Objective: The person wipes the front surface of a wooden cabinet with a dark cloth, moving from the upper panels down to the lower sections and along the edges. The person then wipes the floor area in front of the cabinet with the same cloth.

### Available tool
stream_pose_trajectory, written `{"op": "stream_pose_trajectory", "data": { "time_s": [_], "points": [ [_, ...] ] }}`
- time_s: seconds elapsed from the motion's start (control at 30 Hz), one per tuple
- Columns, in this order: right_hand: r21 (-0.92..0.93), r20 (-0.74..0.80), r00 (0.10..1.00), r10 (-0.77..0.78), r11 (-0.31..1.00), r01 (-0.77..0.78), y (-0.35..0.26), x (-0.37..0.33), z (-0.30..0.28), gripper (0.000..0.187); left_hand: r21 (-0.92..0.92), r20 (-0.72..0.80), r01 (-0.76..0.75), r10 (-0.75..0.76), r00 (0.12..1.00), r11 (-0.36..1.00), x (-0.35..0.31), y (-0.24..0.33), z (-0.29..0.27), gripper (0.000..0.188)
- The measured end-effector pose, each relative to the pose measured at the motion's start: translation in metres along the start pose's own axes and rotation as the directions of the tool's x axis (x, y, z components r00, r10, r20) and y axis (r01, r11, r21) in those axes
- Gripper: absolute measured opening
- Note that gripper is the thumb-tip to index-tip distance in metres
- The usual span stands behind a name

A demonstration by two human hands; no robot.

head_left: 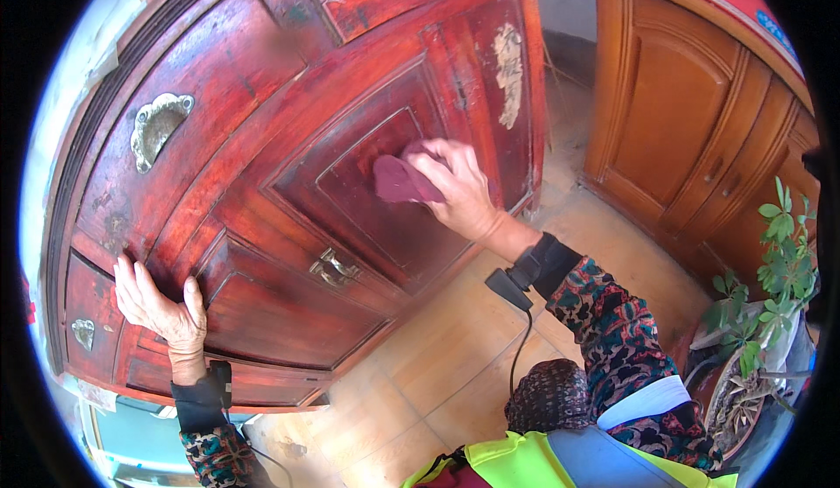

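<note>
Left hand (162, 308) spread against red cabinet (232, 147); right hand (461, 192) clamped on maroon cloth (398, 181).

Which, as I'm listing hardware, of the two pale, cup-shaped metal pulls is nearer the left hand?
The small pale, cup-shaped metal pull, just left of the left hand; the larger pull sits farther up.

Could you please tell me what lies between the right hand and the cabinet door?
The head view shows a maroon cloth between the right hand and cabinet door.
</note>
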State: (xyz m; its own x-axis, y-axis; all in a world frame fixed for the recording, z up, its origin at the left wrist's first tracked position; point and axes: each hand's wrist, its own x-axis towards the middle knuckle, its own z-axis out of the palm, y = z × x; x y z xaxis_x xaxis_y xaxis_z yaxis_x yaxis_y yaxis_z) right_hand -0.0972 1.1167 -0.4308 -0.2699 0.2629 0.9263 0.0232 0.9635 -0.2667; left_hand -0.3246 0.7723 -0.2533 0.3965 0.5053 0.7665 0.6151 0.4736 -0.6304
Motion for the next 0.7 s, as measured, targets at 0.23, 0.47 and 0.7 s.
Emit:
{"op": "stream_pose_trajectory", "data": {
  "time_s": [0.23,0.47,0.7],
  "points": [
    [0.19,-0.372,0.909,0.189,0.974,-0.125,0.021,0.048,-0.055,0.063,-0.004,-0.003,-0.008,0.008,1.0,1.0,-0.001,0.0,-0.001,0.069],
    [0.001,-0.538,0.835,0.119,0.99,-0.141,0.055,0.155,-0.046,0.072,-0.003,-0.018,-0.021,0.021,1.0,1.0,-0.001,-0.002,0.0,0.068],
    [0.014,-0.476,0.819,0.321,0.934,-0.358,0.074,0.02,0.004,0.055,0.02,-0.015,-0.004,0.004,1.0,1.0,-0.002,-0.001,0.001,0.067]
  ]
}}
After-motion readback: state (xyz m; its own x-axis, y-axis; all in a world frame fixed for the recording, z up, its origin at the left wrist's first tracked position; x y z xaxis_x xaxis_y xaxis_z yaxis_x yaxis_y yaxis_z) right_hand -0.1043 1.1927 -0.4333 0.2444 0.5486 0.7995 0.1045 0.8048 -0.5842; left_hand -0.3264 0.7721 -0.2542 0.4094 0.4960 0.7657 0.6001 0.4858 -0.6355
